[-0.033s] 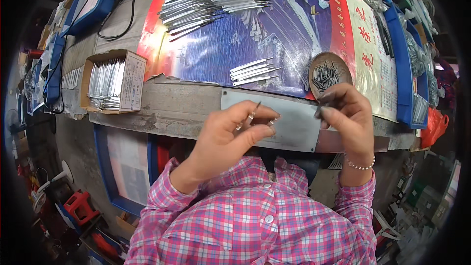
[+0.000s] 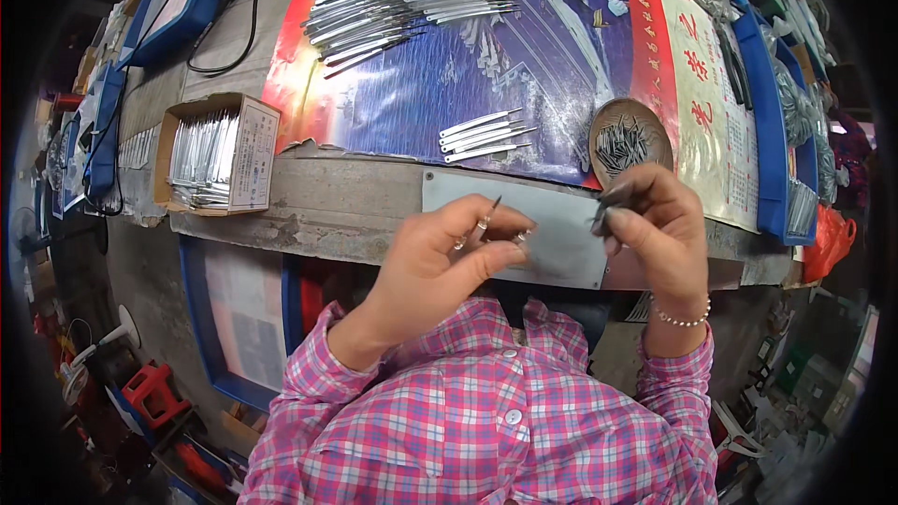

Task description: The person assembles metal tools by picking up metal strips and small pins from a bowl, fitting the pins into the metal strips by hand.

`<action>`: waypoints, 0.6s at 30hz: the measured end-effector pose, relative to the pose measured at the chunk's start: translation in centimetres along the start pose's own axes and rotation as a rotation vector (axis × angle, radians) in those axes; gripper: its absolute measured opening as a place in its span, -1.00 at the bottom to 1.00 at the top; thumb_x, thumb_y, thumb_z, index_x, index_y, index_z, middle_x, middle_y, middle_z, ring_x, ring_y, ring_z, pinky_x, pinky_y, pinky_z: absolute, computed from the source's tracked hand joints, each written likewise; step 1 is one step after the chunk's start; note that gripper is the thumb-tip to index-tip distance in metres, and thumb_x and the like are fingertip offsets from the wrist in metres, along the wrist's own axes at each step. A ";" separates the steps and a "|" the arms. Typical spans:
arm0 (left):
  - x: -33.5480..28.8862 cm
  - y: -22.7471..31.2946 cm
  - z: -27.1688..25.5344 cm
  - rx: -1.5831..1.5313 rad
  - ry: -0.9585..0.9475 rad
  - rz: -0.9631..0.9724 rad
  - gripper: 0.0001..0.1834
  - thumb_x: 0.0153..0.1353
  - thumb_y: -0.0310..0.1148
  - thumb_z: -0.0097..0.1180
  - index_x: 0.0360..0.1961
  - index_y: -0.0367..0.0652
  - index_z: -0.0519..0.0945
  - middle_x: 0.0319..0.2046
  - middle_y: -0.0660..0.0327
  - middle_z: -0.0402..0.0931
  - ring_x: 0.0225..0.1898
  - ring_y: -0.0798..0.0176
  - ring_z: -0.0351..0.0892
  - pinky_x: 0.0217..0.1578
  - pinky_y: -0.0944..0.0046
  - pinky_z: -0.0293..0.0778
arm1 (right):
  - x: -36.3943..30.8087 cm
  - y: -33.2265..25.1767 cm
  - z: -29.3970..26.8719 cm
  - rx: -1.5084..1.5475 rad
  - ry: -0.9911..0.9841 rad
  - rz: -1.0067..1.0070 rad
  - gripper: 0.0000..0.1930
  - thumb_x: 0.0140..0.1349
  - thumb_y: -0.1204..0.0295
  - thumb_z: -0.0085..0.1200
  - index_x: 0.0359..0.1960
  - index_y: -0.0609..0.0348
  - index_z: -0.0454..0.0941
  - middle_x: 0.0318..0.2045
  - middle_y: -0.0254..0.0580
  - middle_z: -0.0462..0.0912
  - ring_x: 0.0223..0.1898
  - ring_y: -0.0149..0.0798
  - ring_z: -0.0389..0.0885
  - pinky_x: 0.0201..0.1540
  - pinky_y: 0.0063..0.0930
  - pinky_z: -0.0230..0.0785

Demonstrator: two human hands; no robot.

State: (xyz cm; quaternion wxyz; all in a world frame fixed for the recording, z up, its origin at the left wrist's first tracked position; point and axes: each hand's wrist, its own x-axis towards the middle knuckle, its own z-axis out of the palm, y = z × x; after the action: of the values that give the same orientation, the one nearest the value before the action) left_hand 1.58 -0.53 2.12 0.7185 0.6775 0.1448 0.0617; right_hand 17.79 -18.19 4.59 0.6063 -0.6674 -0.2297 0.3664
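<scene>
My left hand [image 2: 444, 257] is half curled above the grey-white plate [image 2: 571, 234] at the bench edge. A dark pointed tip stands up past its index finger, and shiny bits show between the fingers; it seems to hold slim silver handles, mostly hidden. To its right, my right hand [image 2: 662, 238] pinches small dark metal slivers [image 2: 603, 215] between thumb and fingers, just below the wooden bowl [image 2: 599, 117]. More dark slivers [image 2: 624, 145] fill that bowl. Several slim silver handles with dark tips [image 2: 482, 136] lie side by side on the poster beyond my hands.
Rows of similar silver handles [image 2: 360, 0] cover the poster's far part. At left stands a cardboard box [image 2: 257, 159] packed with silver pieces. Blue trays [image 2: 772, 131] with plastic bags line the right side. A black cable [image 2: 253, 23] curls at far left.
My right hand has shifted slightly down and left, away from the bowl, showing more of the slivers inside it. My left hand has barely moved.
</scene>
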 end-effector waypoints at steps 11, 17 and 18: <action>-0.6 -0.9 0.5 0.078 -0.063 0.029 -0.88 0.19 -0.52 0.22 -0.30 -0.36 0.57 -0.39 0.18 0.64 -0.37 0.49 0.58 -0.36 0.48 0.48 | -0.7 1.6 3.0 0.276 -0.227 0.008 -0.83 0.33 0.46 0.02 -0.20 0.32 0.36 -0.33 -0.26 0.49 -0.38 -0.51 0.53 -0.36 -0.63 0.43; -0.7 -1.6 0.8 0.017 -0.022 0.058 -0.86 0.13 -0.48 0.24 -0.32 -0.31 0.58 -0.53 0.16 0.59 -0.57 0.45 0.48 -0.53 0.40 0.36 | -0.7 1.6 3.4 0.285 -0.233 0.027 -0.82 0.33 0.43 0.03 -0.20 0.31 0.36 -0.35 -0.27 0.49 -0.38 -0.53 0.51 -0.40 -0.66 0.41; -0.8 -1.6 0.8 0.017 -0.023 0.043 -0.86 0.13 -0.47 0.24 -0.32 -0.31 0.58 -0.55 0.16 0.58 -0.57 0.46 0.46 -0.53 0.40 0.35 | -0.6 1.7 3.5 0.291 -0.233 0.018 -0.81 0.33 0.43 0.03 -0.20 0.31 0.36 -0.35 -0.27 0.49 -0.38 -0.53 0.51 -0.41 -0.67 0.41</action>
State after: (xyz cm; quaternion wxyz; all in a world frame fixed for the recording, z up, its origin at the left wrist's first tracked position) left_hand 0.90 -1.59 0.65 0.7130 0.6871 0.1224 0.0680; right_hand 14.50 -16.67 3.06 0.6626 -0.5276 -0.2369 0.4760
